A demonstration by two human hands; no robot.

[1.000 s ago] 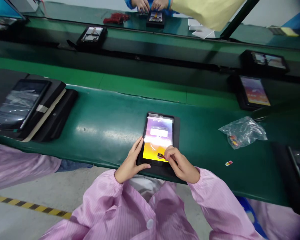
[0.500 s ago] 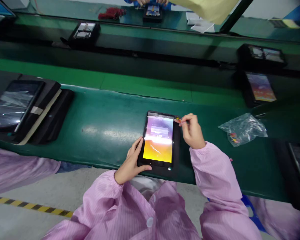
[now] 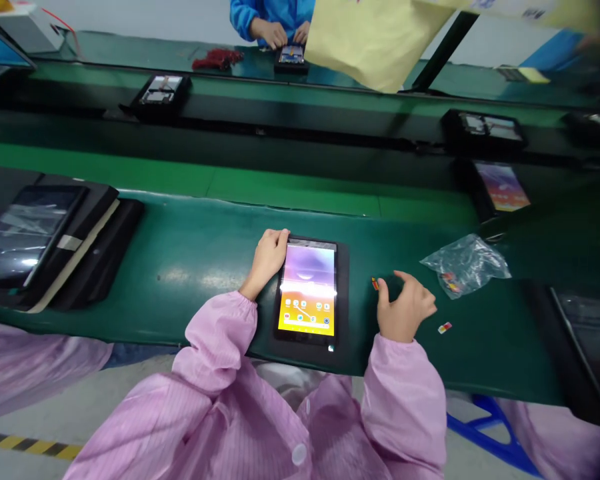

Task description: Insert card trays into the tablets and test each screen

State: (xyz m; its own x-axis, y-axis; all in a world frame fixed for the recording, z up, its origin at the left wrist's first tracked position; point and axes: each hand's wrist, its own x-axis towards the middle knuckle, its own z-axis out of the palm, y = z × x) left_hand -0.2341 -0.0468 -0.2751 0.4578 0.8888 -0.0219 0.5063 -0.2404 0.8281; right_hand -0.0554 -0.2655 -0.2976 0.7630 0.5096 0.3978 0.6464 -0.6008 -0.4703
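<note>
A tablet (image 3: 307, 287) with a lit home screen lies face up on a dark foam pad (image 3: 344, 293) on the green bench. At its upper left edge, my left hand (image 3: 269, 259) grips the side, fingers curled by the corner. My right hand (image 3: 405, 307) is to the right of the tablet, thumb and index finger apart. A small red-and-yellow card (image 3: 375, 284) lies by the thumb tip. Another small card, white, red and yellow (image 3: 445, 327), rests on the bench to the right of this hand.
A clear plastic bag (image 3: 467, 263) with small coloured cards lies at right. Stacked black pads (image 3: 87, 247) carry a film-covered tablet (image 3: 30, 233) at left. Across the bench runs a lane with device trays (image 3: 160, 93). A co-worker in blue sleeves (image 3: 243, 17) handles a device opposite.
My left hand has moved up the tablet's left edge. My right hand has left its upper right corner, moving right and down, fingers parted. The screen's pop-up box has given way to icons.
</note>
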